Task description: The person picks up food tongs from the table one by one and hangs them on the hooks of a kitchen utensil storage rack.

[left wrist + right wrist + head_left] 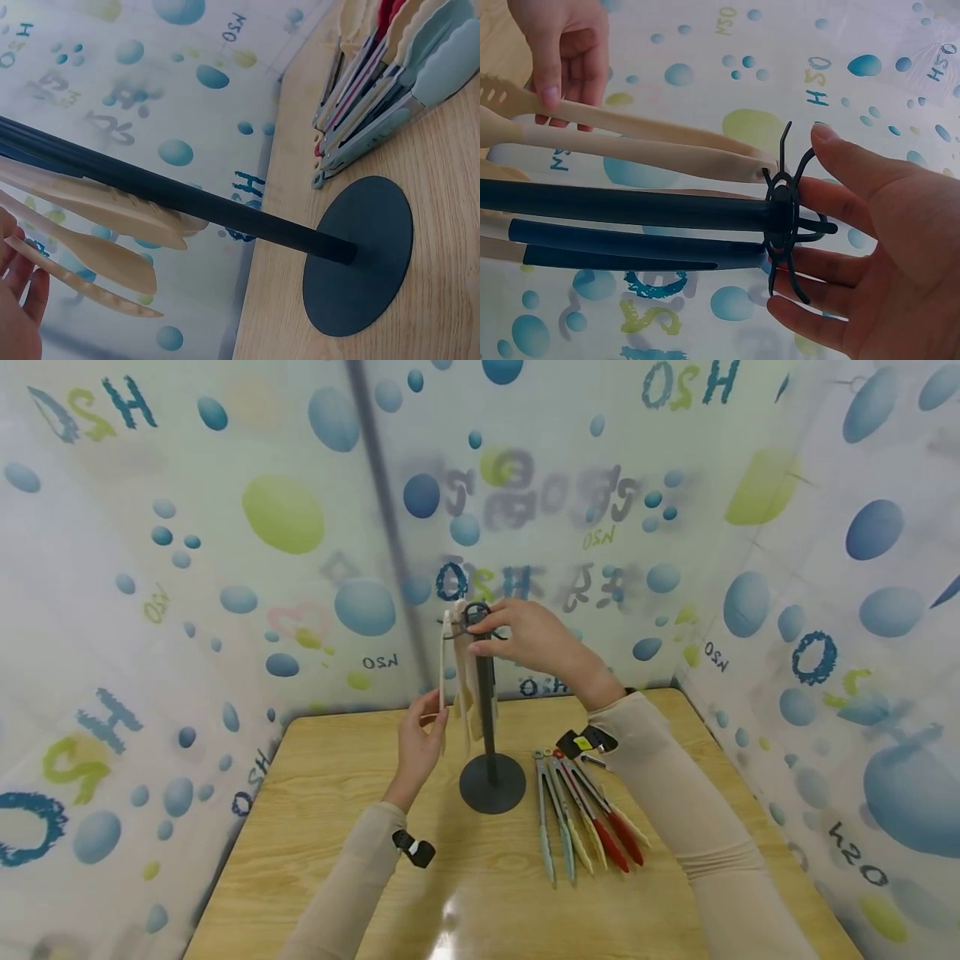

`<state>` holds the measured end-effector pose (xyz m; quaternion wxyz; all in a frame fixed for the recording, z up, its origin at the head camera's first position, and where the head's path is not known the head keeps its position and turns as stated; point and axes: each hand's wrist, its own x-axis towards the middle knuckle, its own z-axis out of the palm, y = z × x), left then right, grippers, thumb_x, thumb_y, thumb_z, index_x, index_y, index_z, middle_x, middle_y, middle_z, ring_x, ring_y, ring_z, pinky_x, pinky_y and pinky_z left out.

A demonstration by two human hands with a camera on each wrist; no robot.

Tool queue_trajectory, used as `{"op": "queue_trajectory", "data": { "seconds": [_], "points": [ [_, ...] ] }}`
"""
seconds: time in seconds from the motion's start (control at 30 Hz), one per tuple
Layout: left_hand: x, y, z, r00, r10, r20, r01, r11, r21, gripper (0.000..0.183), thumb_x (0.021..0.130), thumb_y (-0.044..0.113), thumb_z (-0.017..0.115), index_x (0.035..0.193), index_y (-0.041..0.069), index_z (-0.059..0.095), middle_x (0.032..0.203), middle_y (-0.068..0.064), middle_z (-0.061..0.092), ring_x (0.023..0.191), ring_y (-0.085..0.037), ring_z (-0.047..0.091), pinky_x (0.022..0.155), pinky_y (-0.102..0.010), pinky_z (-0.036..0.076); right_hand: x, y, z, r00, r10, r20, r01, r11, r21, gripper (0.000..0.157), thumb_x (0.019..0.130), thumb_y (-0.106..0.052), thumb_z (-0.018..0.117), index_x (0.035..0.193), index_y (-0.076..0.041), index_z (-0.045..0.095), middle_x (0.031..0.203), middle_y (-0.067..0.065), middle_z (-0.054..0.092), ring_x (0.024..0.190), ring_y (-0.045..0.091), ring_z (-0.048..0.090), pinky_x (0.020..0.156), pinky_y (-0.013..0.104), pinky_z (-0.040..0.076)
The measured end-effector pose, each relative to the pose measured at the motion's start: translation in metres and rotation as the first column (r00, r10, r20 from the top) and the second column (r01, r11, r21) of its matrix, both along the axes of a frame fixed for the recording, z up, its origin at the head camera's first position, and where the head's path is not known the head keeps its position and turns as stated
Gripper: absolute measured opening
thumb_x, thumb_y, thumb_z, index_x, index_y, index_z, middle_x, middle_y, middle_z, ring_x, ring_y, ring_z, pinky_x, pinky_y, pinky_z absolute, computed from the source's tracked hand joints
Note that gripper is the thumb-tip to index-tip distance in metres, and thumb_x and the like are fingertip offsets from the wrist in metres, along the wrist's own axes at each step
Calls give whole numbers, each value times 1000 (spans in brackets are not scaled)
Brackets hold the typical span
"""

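Note:
A dark utensil stand (487, 710) rises from a round base (360, 255), with curved hooks (781, 217) at its top. My right hand (532, 639) is at these hooks, its thumb and spread fingers around them and touching. My left hand (420, 743) pinches a cream slotted utensil (630, 120) low on its handle, left of the post. That handle's upper end reaches the hooks; whether it hangs there I cannot tell. Beside it hangs a cream spatula-like utensil (112, 259). Other utensils with cream handles and dark blue handles (630, 240) hang around the post.
Several tongs (585, 814) with pale blue, cream and red tips lie fanned out on the wooden table (315, 827), right of the base. Bubble-printed curtains (285, 593) enclose the table's back and sides.

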<state>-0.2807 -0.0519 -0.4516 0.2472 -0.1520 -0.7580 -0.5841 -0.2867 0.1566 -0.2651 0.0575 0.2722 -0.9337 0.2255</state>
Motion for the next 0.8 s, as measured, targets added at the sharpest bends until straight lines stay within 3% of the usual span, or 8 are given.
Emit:
{"op": "queue_trajectory", "data": {
  "seconds": [0.17,0.3,0.5,0.6,0.8],
  "points": [
    [-17,0,-19,999,15,37,-16,1000,12,36,94,-6,60,130,-7,58,111,-29,66,105,-43,62,89,-50,53,0,0,-1,1000,-2,3,2,1000,-6,43,93,-47,65,130,-23,67,147,9,52,140,27,46,112,48,41],
    [-21,1,-24,999,12,52,-14,999,32,36,94,-2,62,130,-1,61,111,-25,67,106,-39,63,89,-48,53,-1,1,-2,1000,3,-10,-3,1000,-16,42,93,-46,65,129,-23,68,146,8,54,140,27,46,112,49,41],
    [-21,0,-21,998,24,59,-25,999,21,35,94,2,64,129,2,62,111,-24,67,104,-34,65,88,-44,55,3,-1,-2,999,33,-42,-35,998,-49,41,95,-42,64,128,-19,68,138,5,61,133,25,53,109,46,44],
    [-20,-2,-19,997,29,72,-29,1000,2,37,94,1,64,130,1,61,112,-25,67,105,-35,64,89,-48,54,5,-1,-2,999,40,-35,-42,997,-60,40,96,-41,62,129,-18,66,137,4,62,130,24,54,108,45,45],
    [-15,-8,-3,994,29,107,-23,998,-55,42,91,2,67,133,2,58,116,-23,65,110,-38,61,94,-56,50,6,-3,-2,1000,5,31,-1,992,-124,54,96,-42,63,140,-18,43,142,12,55,129,29,56,100,47,50]
  ]
}}
